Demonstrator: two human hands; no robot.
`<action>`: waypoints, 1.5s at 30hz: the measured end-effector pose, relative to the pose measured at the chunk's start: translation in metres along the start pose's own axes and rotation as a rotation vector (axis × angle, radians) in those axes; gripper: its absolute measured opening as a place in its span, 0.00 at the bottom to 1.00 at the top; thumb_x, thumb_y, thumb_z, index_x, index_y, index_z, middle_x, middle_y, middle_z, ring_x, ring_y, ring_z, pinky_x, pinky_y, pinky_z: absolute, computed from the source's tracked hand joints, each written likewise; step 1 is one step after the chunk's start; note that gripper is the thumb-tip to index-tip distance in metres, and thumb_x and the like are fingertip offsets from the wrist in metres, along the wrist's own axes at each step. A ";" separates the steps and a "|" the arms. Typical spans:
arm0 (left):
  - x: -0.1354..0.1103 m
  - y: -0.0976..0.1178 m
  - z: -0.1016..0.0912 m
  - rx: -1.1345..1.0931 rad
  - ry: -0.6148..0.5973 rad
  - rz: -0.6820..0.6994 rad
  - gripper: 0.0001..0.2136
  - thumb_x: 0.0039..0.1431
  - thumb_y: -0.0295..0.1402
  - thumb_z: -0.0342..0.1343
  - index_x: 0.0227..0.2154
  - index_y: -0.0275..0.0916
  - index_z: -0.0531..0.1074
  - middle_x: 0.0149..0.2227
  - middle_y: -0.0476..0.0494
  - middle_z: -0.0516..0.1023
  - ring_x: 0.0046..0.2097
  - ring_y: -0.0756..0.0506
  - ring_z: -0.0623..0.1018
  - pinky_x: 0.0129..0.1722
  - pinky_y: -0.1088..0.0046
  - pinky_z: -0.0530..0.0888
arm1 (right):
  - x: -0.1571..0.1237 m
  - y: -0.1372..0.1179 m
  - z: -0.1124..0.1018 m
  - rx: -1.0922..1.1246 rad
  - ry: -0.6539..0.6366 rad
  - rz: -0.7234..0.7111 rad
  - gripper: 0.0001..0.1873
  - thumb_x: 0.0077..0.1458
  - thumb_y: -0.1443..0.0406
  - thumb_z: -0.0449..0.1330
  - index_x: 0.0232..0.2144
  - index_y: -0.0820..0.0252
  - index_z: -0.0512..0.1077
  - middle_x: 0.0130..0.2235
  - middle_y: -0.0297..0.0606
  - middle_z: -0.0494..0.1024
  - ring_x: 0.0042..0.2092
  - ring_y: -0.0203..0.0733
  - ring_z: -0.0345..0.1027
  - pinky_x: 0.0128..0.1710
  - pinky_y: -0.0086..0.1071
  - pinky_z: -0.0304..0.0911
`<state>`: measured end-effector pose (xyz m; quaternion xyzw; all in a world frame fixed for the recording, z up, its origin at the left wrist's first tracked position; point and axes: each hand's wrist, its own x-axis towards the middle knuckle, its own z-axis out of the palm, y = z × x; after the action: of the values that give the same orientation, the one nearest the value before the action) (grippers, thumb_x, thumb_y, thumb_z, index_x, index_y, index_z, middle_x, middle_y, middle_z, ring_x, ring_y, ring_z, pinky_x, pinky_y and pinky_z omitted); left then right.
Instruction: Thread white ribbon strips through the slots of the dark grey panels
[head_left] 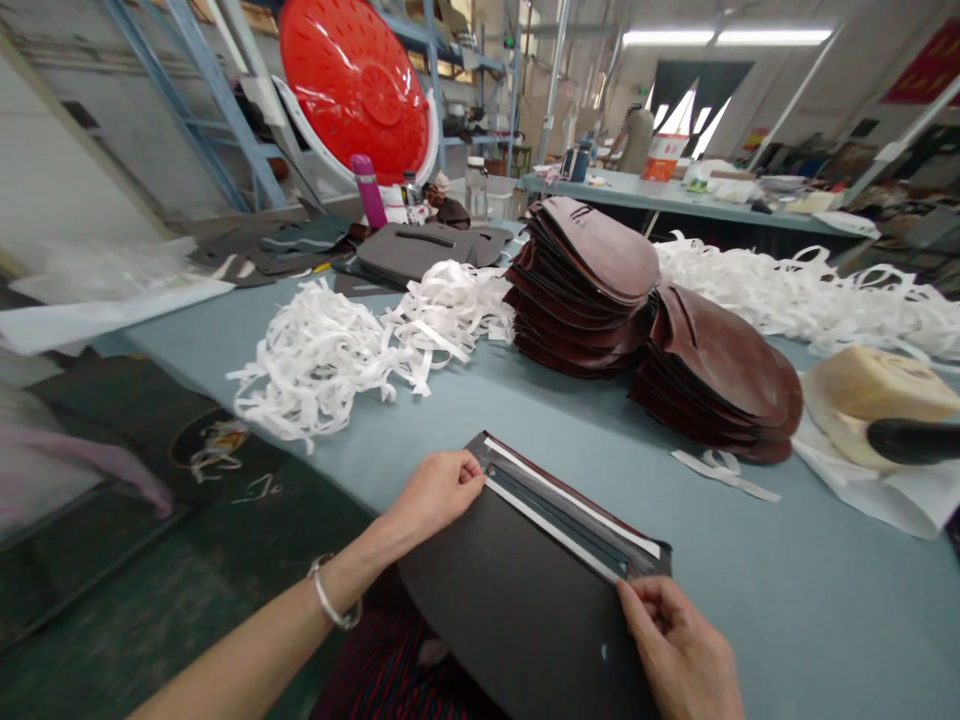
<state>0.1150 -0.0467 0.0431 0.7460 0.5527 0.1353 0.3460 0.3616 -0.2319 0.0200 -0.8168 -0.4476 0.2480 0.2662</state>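
No legible text, labels or numbers in view

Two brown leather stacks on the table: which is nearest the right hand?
The front leather stack, ahead of the right hand. The other leather stack sits farther back and to the left, and rises higher.

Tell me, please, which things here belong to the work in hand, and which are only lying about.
Work in hand: left hand, right hand, dark panel with white strips.
Lying about: white strip tangles, stacked brown leather pieces, purple flask.
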 end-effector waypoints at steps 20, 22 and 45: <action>0.001 0.004 0.012 0.197 0.128 -0.019 0.04 0.54 0.31 0.51 0.28 0.40 0.70 0.26 0.51 0.73 0.27 0.50 0.71 0.28 0.75 0.61 | 0.002 -0.010 -0.001 0.048 0.034 0.109 0.21 0.50 0.47 0.51 0.26 0.56 0.71 0.20 0.29 0.68 0.22 0.35 0.61 0.24 0.27 0.54; -0.005 0.004 0.019 0.221 0.213 0.109 0.03 0.57 0.30 0.50 0.31 0.40 0.68 0.29 0.49 0.73 0.31 0.49 0.72 0.32 0.74 0.65 | 0.002 -0.010 -0.001 0.048 0.032 0.092 0.19 0.51 0.49 0.51 0.25 0.56 0.71 0.20 0.29 0.68 0.23 0.36 0.61 0.24 0.27 0.54; -0.056 0.007 0.039 0.799 0.168 0.513 0.24 0.58 0.45 0.52 0.58 0.54 0.61 0.56 0.32 0.62 0.54 0.31 0.66 0.47 0.54 0.68 | 0.003 -0.028 -0.005 -0.100 0.139 0.179 0.07 0.49 0.64 0.53 0.21 0.56 0.67 0.20 0.29 0.70 0.24 0.35 0.63 0.26 0.27 0.49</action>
<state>0.1236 -0.1139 0.0297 0.9193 0.3855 0.0534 -0.0580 0.3491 -0.2177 0.0417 -0.8810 -0.3652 0.1911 0.2323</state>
